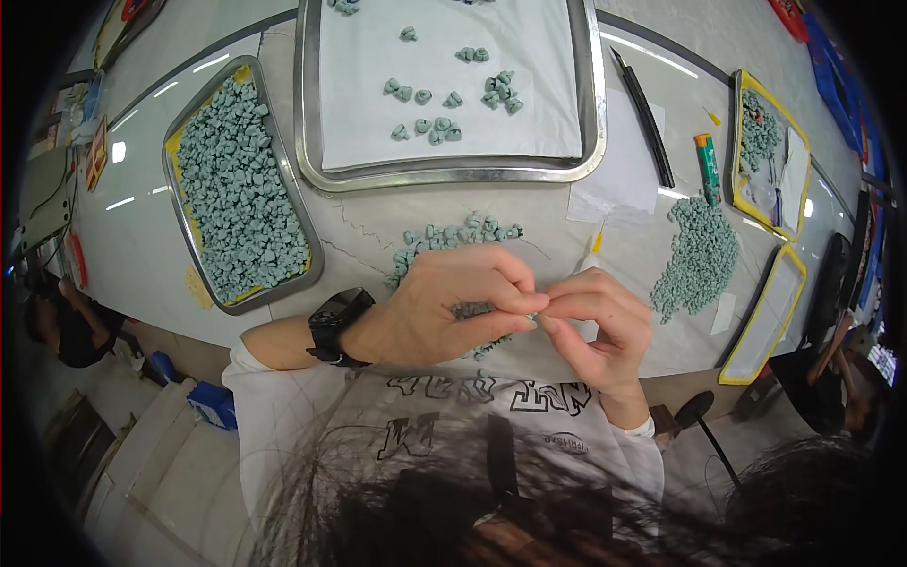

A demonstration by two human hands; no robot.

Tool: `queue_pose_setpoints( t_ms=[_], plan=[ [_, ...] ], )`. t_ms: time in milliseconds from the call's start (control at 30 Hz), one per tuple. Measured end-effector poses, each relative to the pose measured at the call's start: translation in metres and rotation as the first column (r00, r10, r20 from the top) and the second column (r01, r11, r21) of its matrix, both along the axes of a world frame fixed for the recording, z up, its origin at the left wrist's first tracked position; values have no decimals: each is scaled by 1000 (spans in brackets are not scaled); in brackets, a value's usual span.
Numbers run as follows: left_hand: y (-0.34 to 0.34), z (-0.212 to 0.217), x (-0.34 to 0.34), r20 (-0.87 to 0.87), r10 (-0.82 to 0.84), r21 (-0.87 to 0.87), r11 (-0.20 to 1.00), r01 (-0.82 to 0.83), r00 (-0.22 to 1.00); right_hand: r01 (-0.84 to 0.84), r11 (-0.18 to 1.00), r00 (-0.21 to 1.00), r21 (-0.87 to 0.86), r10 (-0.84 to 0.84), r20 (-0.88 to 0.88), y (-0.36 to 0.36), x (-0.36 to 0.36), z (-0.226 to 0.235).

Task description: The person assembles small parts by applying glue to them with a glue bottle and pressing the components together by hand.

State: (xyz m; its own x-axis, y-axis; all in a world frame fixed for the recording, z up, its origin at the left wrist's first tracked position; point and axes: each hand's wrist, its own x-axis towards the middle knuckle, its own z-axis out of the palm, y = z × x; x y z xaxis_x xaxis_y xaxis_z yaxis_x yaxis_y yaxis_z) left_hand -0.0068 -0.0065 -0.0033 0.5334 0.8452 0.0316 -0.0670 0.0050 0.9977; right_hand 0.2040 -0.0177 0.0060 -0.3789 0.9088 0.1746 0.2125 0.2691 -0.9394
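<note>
My left hand (453,300), a black watch on its wrist, meets my right hand (602,323) fingertip to fingertip over the near table edge. Thumb and index finger are pinched together on both hands. Whatever sits between the tips is tiny and mostly hidden. Just beyond and partly beneath the left hand lies a loose cluster of small grey-green pieces (463,231). A white bottle with a yellow pointed tip (592,249) shows behind the right hand's fingers, its lower part covered.
A metal tray (453,176) lined with white cloth carries scattered grey-green clumps. At left stands a tray full of larger pieces (236,180). Right of my hands are a heap of tiny pieces (699,260), a green tube (707,170), a black pen-like tool (644,123) and a yellow-rimmed tray (794,203).
</note>
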Motion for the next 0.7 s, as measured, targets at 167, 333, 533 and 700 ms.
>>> queue_pose_setpoints(
  t_ms=[167,333,533,700],
  plan=[
    [-7,-9,6,-20,27,-44,999,-28,999,23,998,998,-53,-20,61,-3,4,-3],
    [30,14,-4,-128,210,31,978,-208,969,92,990,988,102,-104,111,-3,23,-8],
    [30,-8,-5,-493,257,401,915,-45,831,129,989,816,-75,-63,575,-8,46,17],
    [19,-20,0,-600,199,420,903,94,775,-36,990,654,-133,124,746,-14,39,4]
  ],
)
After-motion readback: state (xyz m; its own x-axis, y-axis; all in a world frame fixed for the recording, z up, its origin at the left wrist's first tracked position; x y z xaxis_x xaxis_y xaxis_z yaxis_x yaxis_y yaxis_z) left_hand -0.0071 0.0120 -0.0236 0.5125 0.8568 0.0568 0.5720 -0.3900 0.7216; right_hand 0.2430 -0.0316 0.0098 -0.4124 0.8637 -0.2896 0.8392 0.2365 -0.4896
